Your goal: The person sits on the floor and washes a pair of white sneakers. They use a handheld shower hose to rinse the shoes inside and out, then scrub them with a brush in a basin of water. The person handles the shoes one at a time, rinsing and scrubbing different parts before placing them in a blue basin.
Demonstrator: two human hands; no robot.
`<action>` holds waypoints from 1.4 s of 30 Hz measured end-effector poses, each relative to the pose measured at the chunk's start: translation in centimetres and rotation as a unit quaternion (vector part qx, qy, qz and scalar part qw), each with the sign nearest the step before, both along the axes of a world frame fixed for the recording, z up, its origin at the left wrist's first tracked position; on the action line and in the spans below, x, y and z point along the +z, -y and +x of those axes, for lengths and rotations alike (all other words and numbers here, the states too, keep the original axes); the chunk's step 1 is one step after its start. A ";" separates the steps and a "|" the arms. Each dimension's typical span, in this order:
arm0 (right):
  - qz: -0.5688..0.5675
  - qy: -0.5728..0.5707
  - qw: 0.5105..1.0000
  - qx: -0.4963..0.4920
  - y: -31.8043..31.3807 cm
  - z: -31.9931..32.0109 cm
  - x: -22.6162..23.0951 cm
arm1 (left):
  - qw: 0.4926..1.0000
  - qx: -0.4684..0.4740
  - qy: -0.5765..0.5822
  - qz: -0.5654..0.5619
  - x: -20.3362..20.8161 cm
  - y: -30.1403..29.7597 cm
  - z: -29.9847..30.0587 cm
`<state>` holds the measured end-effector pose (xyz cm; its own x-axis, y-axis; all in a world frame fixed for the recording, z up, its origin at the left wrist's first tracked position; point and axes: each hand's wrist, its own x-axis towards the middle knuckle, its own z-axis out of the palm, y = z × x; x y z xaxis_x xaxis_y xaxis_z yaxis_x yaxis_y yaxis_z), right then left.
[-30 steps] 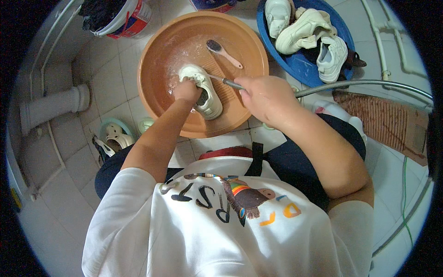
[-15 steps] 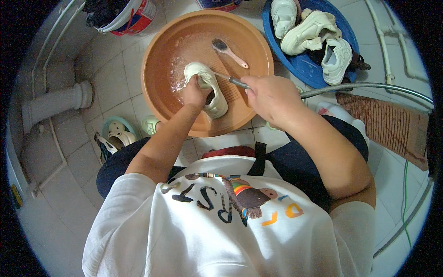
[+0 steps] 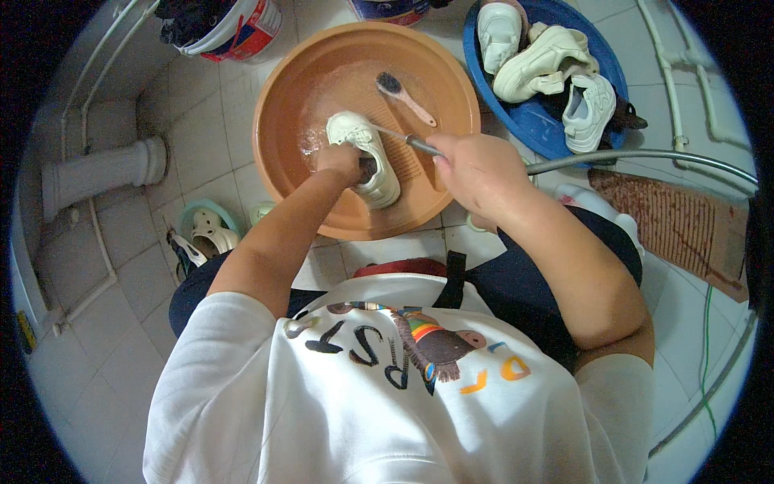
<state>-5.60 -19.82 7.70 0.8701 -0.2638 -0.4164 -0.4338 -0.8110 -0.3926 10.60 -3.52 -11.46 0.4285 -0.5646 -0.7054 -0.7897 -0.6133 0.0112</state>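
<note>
A white sneaker (image 3: 382,187) lies sole down in the orange basin (image 3: 278,68), toe pointing away from me. My left hand (image 3: 339,164) is closed at its left side, with fingers at the tongue and opening; the fingertips are partly hidden. In my right hand (image 3: 482,171) is a metal hose (image 3: 564,164), its narrow nozzle pointing at the sneaker. From the nozzle a thin jet of water hits the front of the shoe, and water splashes left of the toe. A scrub brush (image 3: 405,98) with dark bristles and a pale handle rests in the basin beyond the sneaker.
At the far right, a blue tub (image 3: 522,121) holds several white shoes. A brown washboard (image 3: 677,226) lies right of my knee. A bucket (image 3: 250,32) of dark cloth stands far left, with a small green basin (image 3: 187,219) of footwear nearer. A pipe (image 3: 105,169) runs along the left.
My left hand has shifted its grip, with the thumb no longer showing on top and the fingers curled in at the opening. The hose still sprays the sneaker's front.
</note>
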 end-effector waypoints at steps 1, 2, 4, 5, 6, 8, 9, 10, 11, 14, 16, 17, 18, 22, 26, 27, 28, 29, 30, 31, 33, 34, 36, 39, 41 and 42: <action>-0.001 0.006 1.000 0.000 0.0 -0.1 -0.1 | 1.000 -0.005 0.005 0.024 0.0 0.1 0.1; -0.002 0.013 1.000 0.001 0.0 -0.3 -0.1 | 0.999 -0.034 0.025 -0.001 -0.4 -0.2 0.2; -0.004 0.022 1.000 0.002 0.1 -0.5 -0.2 | 0.993 -0.092 0.063 -0.049 -1.2 -0.6 0.3; -0.005 0.026 1.000 0.003 0.1 -0.6 -0.3 | 0.989 -0.122 0.073 -0.051 -1.0 -0.7 0.3; -0.006 0.029 1.000 0.004 0.2 -0.7 -0.3 | 0.983 -0.152 0.083 -0.054 -0.7 -0.7 0.3; -0.004 0.037 0.999 0.005 0.4 -0.8 -0.4 | 0.981 -0.172 0.090 -0.025 -0.3 -0.6 0.5; -0.003 0.041 0.999 0.006 0.5 -0.9 -0.3 | 0.983 -0.164 0.085 0.006 -0.5 -0.4 0.7; -0.007 0.030 1.000 0.002 0.5 -0.9 -0.1 | 0.984 -0.156 0.080 0.037 0.0 0.0 0.7; -0.011 0.019 1.000 -0.001 0.4 -0.7 0.3 | 0.986 -0.141 0.070 0.052 0.6 0.4 0.6; -0.023 0.004 1.000 -0.004 0.5 -0.5 0.5 | 0.995 -0.069 0.040 0.052 1.6 1.0 0.6; -0.027 -0.004 1.000 -0.008 0.5 -0.4 0.5 | 1.000 0.012 0.020 -0.005 -0.5 -0.1 1.1; -0.027 -0.008 0.999 -0.014 0.6 -0.4 0.7 | 0.995 0.039 0.022 -0.092 -1.3 -0.9 1.2; -0.027 -0.013 0.999 -0.020 0.6 -0.4 0.7 | 0.981 0.066 0.024 -0.178 -2.0 -2.0 1.1; -0.020 0.001 1.000 -0.018 0.6 -0.7 0.1 | 0.883 0.321 -0.013 -0.343 -3.6 -3.7 -1.0; -0.024 -0.011 1.000 -0.001 0.5 -0.8 -0.3 | 0.612 0.670 -0.393 -0.151 -6.6 -5.4 -1.3; -0.029 -0.020 0.999 -0.002 0.5 -0.8 -0.4 | 0.502 0.732 -0.457 -0.064 -6.5 -5.4 -1.4; -0.026 -0.015 1.000 -0.004 0.4 -0.7 -0.2 | 0.487 0.721 -0.484 -0.096 -7.9 -6.7 -1.6; -0.023 -0.012 1.000 -0.007 0.3 -0.6 0.0 | 0.513 0.707 -0.473 -0.114 -8.4 -7.4 -1.5; -0.019 -0.009 1.000 -0.010 0.2 -0.5 0.2 | 0.539 0.693 -0.461 -0.130 -8.7 -8.2 -1.3; -0.019 -0.007 1.000 -0.009 0.2 -0.4 0.3 | 0.565 0.677 -0.449 -0.146 -8.7 -8.5 -1.3; -0.019 -0.009 1.000 -0.012 0.4 -0.4 0.4 | 0.531 0.725 -0.409 -0.159 -5.3 -7.2 0.0; -0.017 -0.005 1.000 -0.009 0.3 -0.3 0.5 | 0.546 0.722 -0.387 -0.174 -4.5 -7.6 1.3; -0.013 -0.003 1.000 -0.009 0.3 -0.2 0.5 | 0.597 0.682 -0.356 -0.226 0.9 -5.7 2.0; -0.006 0.013 1.000 -0.006 0.0 0.1 1.4 | 0.797 0.480 -0.212 -0.300 1.2 -6.6 3.2; 0.000 0.023 1.000 -0.011 -0.1 0.1 1.2 | 0.925 0.333 0.016 -0.182 2.1 -6.0 3.2; 0.003 0.027 1.000 -0.014 -0.1 0.1 1.0 | 0.919 0.343 0.027 -0.192 1.9 -5.9 2.7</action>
<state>-5.47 -19.75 8.71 0.8840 -0.2857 -0.3700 -0.4339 -0.7961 -0.4218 13.32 2.40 -9.61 0.8048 -0.3520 -0.4779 -0.2252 -0.9261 0.3029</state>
